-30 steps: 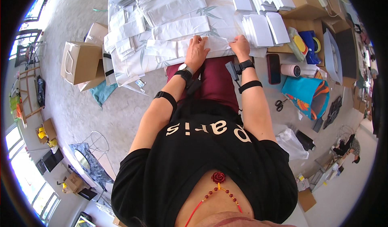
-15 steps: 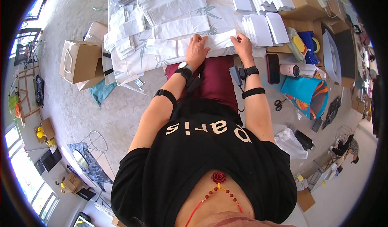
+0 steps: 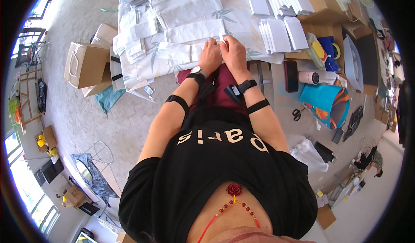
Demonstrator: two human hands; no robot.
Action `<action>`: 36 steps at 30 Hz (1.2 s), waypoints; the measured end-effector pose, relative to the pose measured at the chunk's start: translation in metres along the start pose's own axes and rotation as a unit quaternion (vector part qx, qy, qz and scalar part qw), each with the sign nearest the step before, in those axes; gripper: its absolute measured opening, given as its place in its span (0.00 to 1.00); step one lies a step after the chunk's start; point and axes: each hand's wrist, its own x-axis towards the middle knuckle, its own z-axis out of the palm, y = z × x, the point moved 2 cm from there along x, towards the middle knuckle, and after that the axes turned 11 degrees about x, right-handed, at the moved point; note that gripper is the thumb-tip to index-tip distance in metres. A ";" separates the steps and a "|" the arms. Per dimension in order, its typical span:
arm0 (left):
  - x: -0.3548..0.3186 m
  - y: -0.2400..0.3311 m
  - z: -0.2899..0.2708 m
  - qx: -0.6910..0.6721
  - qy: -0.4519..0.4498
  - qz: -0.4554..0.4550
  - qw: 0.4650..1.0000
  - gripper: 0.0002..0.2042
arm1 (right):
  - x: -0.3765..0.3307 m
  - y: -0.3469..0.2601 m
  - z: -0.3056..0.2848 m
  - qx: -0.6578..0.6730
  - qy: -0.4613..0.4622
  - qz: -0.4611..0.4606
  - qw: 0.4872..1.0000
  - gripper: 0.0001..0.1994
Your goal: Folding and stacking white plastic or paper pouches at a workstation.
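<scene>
At the table's near edge lies a long white strip [image 3: 176, 52], flat and thin like a folded plastic bag. My left hand [image 3: 210, 57] rests on its right part, with fingers bent down and closed on it. Right beside it, my right hand [image 3: 234, 55] pinches the strip's right end, and a small white tip sticks up between the fingers. Both sets of fingertips nearly touch. Another flat white strip [image 3: 194, 30] lies just beyond. What my fingers cover of the strip is hidden.
Piles of flat white bags [image 3: 183, 9] fill the left of the table [image 3: 246, 27]. Stacks of white cards or flat boxes [image 3: 276, 35] stand at the right. Beyond them are cardboard boxes [image 3: 322, 3]. A phone [image 3: 291, 76] and pink bottle [image 3: 308, 77] lie to the right, near a blue bag [image 3: 322, 102].
My right hand has moved left, bringing the strip's right end over toward my left hand. The strip now reaches less far right. My left hand has stayed nearly in place, its fingers more bent.
</scene>
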 end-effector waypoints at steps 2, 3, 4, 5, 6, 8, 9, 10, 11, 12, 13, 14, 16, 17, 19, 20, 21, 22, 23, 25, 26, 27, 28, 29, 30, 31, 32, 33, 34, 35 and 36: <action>0.002 -0.023 0.005 -0.064 0.036 -0.023 0.997 0.19 | 0.000 0.001 0.008 -0.012 0.003 -0.019 1.000 0.06; 0.001 -0.023 -0.003 -0.131 0.032 -0.086 0.987 0.20 | -0.003 0.002 0.009 -0.012 0.013 -0.022 1.000 0.06; 0.001 -0.023 -0.011 -0.197 0.026 -0.150 0.969 0.20 | -0.005 0.004 0.010 -0.013 0.022 -0.025 0.999 0.05; -0.003 -0.026 -0.019 -0.407 0.010 -0.245 0.880 0.24 | -0.007 0.002 0.015 -0.004 0.012 -0.021 1.000 0.05; -0.007 -0.024 -0.032 -0.470 0.004 -0.292 0.833 0.25 | -0.010 0.000 0.019 0.002 0.000 -0.010 1.000 0.05; -0.014 -0.010 -0.065 -0.584 -0.009 -0.378 0.718 0.28 | -0.013 -0.003 0.025 0.013 -0.019 0.011 1.000 0.05; -0.015 -0.003 -0.075 -0.575 0.009 -0.388 0.720 0.30 | -0.015 -0.004 0.029 0.013 -0.023 0.003 1.000 0.05; -0.015 -0.005 -0.073 -0.546 0.002 -0.384 0.744 0.28 | -0.017 -0.003 0.033 0.018 -0.038 0.014 0.999 0.06; -0.015 -0.009 -0.071 -0.516 -0.004 -0.380 0.767 0.26 | -0.020 -0.005 0.036 0.024 -0.054 0.023 0.998 0.06; -0.015 -0.014 -0.065 -0.487 -0.010 -0.375 0.789 0.24 | -0.022 -0.004 0.038 0.029 -0.069 0.033 0.997 0.07; -0.017 -0.023 -0.057 -0.447 -0.004 -0.363 0.817 0.22 | -0.024 -0.001 0.037 0.012 -0.092 0.014 0.996 0.09; -0.020 -0.036 -0.045 -0.407 0.005 -0.352 0.843 0.19 | -0.025 0.003 0.036 0.033 -0.091 -0.001 0.995 0.09; -0.020 -0.044 -0.037 -0.350 0.020 -0.337 0.874 0.15 | -0.028 0.012 0.029 0.070 -0.087 -0.025 0.993 0.11; -0.021 -0.045 -0.036 -0.332 0.031 -0.337 0.880 0.14 | -0.027 0.020 0.023 0.077 -0.073 0.002 0.994 0.11; -0.022 -0.043 -0.039 -0.292 0.039 -0.333 0.896 0.13 | -0.020 0.041 0.008 0.092 -0.043 0.056 0.993 0.11; -0.020 -0.037 -0.045 -0.270 0.035 -0.326 0.905 0.13 | -0.018 0.056 0.001 0.090 0.000 0.064 0.994 0.09; -0.020 -0.033 -0.049 -0.248 0.033 -0.321 0.913 0.13 | -0.015 0.068 -0.005 0.075 0.013 0.069 0.995 0.08; -0.020 -0.031 -0.051 -0.239 0.036 -0.315 0.918 0.13 | -0.013 0.079 -0.010 0.061 0.026 0.074 0.995 0.07; -0.020 -0.030 -0.053 -0.230 0.040 -0.309 0.922 0.13 | -0.010 0.083 -0.013 0.055 0.021 0.073 0.996 0.06; -0.020 -0.028 -0.055 -0.208 0.036 -0.306 0.928 0.14 | -0.007 0.090 -0.015 0.043 0.013 0.071 0.997 0.06; -0.021 -0.028 -0.057 -0.194 0.028 -0.309 0.931 0.14 | -0.006 0.090 -0.015 0.046 0.003 0.072 0.996 0.06; -0.021 -0.028 -0.058 -0.180 0.020 -0.312 0.933 0.14 | -0.004 0.089 -0.014 0.050 -0.006 0.073 0.996 0.06; -0.021 -0.029 -0.058 -0.178 0.022 -0.309 0.934 0.14 | -0.003 0.089 -0.013 0.053 -0.015 0.075 0.996 0.06; -0.022 -0.029 -0.058 -0.176 0.025 -0.305 0.936 0.14 | -0.002 0.090 -0.012 0.053 -0.026 0.065 0.996 0.06; -0.022 -0.029 -0.058 -0.174 0.027 -0.301 0.937 0.14 | -0.001 0.091 -0.010 0.052 -0.038 0.056 0.996 0.07; -0.023 -0.029 -0.057 -0.174 0.023 -0.303 0.937 0.14 | 0.000 0.092 -0.008 0.052 -0.049 0.047 0.996 0.07; -0.023 -0.028 -0.058 -0.173 0.020 -0.305 0.936 0.14 | 0.001 0.093 -0.006 0.043 -0.056 0.046 0.996 0.07; -0.022 -0.027 -0.059 -0.172 0.016 -0.307 0.936 0.14 | 0.002 0.093 -0.004 0.034 -0.064 0.045 0.996 0.08; -0.022 -0.026 -0.059 -0.176 0.015 -0.307 0.935 0.14 | 0.002 0.094 -0.002 0.025 -0.071 0.044 0.996 0.08; -0.022 -0.027 -0.059 -0.179 0.015 -0.308 0.934 0.14 | 0.002 0.093 -0.001 0.023 -0.077 0.034 0.996 0.08; -0.022 -0.027 -0.059 -0.183 0.016 -0.308 0.933 0.14 | 0.003 0.092 0.000 0.020 -0.083 0.024 0.996 0.08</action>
